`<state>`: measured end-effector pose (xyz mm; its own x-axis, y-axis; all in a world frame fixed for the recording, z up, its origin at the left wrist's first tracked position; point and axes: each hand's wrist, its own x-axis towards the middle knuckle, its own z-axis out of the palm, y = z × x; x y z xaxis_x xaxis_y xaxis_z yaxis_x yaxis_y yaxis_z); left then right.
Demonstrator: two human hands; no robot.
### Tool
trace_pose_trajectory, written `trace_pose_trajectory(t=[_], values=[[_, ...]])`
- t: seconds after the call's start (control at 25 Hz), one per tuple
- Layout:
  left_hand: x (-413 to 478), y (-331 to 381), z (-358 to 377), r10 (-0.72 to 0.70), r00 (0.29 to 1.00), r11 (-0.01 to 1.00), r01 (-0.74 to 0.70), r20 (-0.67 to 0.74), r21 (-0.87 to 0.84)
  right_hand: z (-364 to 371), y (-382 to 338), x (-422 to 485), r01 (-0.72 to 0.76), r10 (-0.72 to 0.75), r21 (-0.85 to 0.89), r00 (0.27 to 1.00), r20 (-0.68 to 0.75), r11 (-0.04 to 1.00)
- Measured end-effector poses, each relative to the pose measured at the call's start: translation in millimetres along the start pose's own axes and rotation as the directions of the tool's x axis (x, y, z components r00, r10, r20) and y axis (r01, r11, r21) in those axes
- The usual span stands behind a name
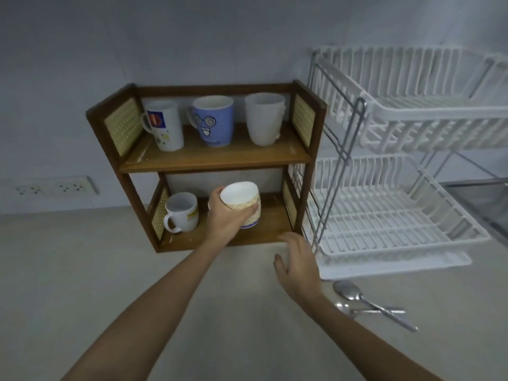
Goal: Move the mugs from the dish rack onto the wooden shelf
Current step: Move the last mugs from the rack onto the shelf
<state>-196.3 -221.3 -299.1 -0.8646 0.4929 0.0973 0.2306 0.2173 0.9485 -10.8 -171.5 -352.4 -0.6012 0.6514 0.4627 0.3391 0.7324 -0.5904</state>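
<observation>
Home kitchen: dish rack (398, 204), mugs (181, 213), spoons (368, 303).

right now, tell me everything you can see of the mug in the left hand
The mug is cream-sided with a faint speckled pattern, a white inside and a bluish band at its base; it looks ceramic. No handle shows. It is tilted, its mouth turned toward the camera, over the lower board of the wooden shelf, right of a white mug. The left hand wraps its side; whether its base touches the board is unclear.

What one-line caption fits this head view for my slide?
Left hand sets a floral mug on the wooden shelf's lower tier; dish rack holds no mugs.
</observation>
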Motion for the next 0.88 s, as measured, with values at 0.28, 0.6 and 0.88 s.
trace_pose_trajectory(t=[0.28, 0.6, 0.88], values=[[6, 5, 59, -0.051, 0.998, 0.997, 0.049, 0.034, 0.061, 50, 48, -59, 0.071, 0.123, -0.344, 0.850, 0.512, 0.936], [33, -31, 108, -0.072, 0.997, 0.988, 0.073, -0.011, 0.135, 54, 53, -63, 0.032, 0.129, -0.357, 0.898, 0.420, 0.934], [53, -55, 129, -0.048, 0.998, 0.988, 0.055, -0.049, 0.145, 55, 53, -62, 0.016, 0.135, -0.345, 0.902, 0.410, 0.939]])
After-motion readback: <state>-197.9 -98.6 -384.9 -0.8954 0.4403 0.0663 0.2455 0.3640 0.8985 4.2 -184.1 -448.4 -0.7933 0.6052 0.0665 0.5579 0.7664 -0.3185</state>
